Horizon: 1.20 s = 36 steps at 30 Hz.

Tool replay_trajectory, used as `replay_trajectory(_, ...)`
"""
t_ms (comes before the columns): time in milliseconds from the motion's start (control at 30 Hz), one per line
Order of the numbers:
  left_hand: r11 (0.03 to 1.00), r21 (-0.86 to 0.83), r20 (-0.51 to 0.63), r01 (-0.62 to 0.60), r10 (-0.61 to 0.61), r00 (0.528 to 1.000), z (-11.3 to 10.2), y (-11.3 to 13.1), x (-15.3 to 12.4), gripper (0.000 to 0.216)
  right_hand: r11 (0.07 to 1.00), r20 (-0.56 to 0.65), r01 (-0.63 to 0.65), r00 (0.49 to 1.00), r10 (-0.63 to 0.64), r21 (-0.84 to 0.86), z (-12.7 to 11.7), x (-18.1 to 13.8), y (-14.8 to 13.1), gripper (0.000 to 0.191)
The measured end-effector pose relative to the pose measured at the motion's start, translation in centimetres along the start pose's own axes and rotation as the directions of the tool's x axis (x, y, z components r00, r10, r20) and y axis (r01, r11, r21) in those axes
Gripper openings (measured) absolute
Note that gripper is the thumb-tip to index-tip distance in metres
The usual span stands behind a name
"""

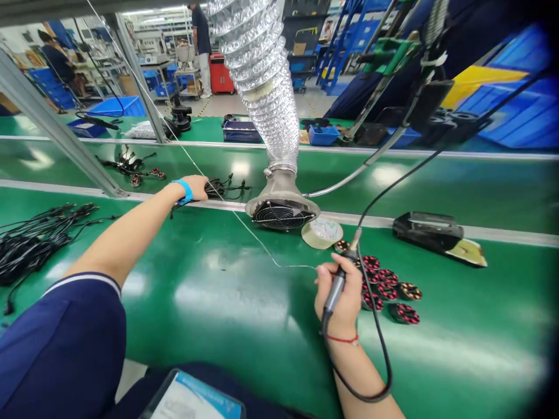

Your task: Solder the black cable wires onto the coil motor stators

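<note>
Slanting through the right hand (pixel 343 291), the soldering iron (pixel 334 294) lies with its grey handle against the palm, and its metal tip points up toward 1 o'clock. The fingers of this hand are closed around the handle. A thin solder wire (pixel 257 240) meets the thumb of the same hand and goes away from it toward 10 o'clock, up to the frame.

At 3 o'clock from the right hand, just beside it, a group of red and black coils (pixel 387 277) stands on the green bench top (pixel 209 331). At 11 o'clock there is a tape roll (pixel 321 235), and a little beyond it the fume extractor (pixel 283 212). At 2 o'clock, farther away, lies a black holder (pixel 430 228) with a yellow sponge (pixel 468 253).

The left hand (pixel 196 187), well apart at 10 o'clock from the right one, is at a bundle of black cables (pixel 220 187), which extends from it toward 3 o'clock. Its fingertips are hidden, so I cannot tell if it grips them. At 8 o'clock from the left hand rests a bigger cable heap (pixel 37 247).
</note>
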<state>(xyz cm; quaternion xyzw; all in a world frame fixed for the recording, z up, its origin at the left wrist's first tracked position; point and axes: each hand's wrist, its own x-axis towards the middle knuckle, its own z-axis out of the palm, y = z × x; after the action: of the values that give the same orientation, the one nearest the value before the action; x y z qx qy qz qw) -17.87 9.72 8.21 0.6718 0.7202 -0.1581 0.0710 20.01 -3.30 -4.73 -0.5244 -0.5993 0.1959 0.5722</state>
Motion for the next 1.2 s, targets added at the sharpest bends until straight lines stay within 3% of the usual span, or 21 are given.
replay_trajectory(100,0.999,0.027,0.048,-0.037,0.036,0.998,1.4,-0.8,-6.0,0.05,0.998,-0.063,0.005,0.998,-0.001,0.063,-0.4,0.2,-0.8,0.033)
replay_trajectory(267,0.993,0.021,0.144,-0.12,0.116,0.983,6.3,-0.7,-15.5,0.035,0.99,-0.079,0.028,0.997,-0.017,0.139,-0.4,0.6,-1.9,0.028)
replay_trajectory(367,0.982,-0.069,0.161,-0.178,0.187,0.969,8.8,-0.1,-19.4,0.035,0.985,-0.124,0.069,0.991,-0.049,0.157,-0.4,0.6,-2.0,0.026)
replay_trajectory(500,0.938,-0.119,0.161,-0.326,0.342,0.926,10.2,1.9,-22.5,0.041,0.984,-0.141,0.069,0.989,-0.046,0.164,-0.6,0.8,-1.7,0.029)
replay_trajectory(700,0.747,-0.044,0.165,-0.663,0.66,0.732,10.6,5.8,-24.1,0.05,0.993,-0.138,0.053,0.99,-0.038,0.103,-0.4,1.3,-0.6,0.033)
replay_trajectory(800,0.7,0.008,0.178,-0.714,0.701,0.69,10.2,6.2,-23.5,0.051,0.996,-0.139,0.038,0.99,-0.026,0.084,0.0,1.3,0.0,0.032)
replay_trajectory(867,0.727,0.046,0.22,-0.685,0.661,0.717,9.7,5.5,-22.5,0.05,0.996,-0.136,0.028,0.991,-0.017,0.081,0.2,1.2,0.2,0.029)
replay_trajectory(1067,0.893,0.182,0.266,-0.412,0.359,0.895,7.7,1.5,-19.5,0.06,0.998,-0.078,0.025,0.997,-0.02,0.065,0.5,0.4,-0.6,0.027)
replay_trajectory(1133,0.917,0.111,0.265,-0.383,0.344,0.901,6.9,1.7,-19.1,0.071,0.998,-0.043,0.005,0.999,-0.002,0.068,0.5,0.2,-0.8,0.026)
replay_trajectory(1200,0.89,-0.042,0.242,-0.454,0.45,0.86,6.3,3.5,-18.6,0.072,0.997,-0.023,0.012,1.0,-0.01,0.075,0.4,0.2,-0.9,0.026)
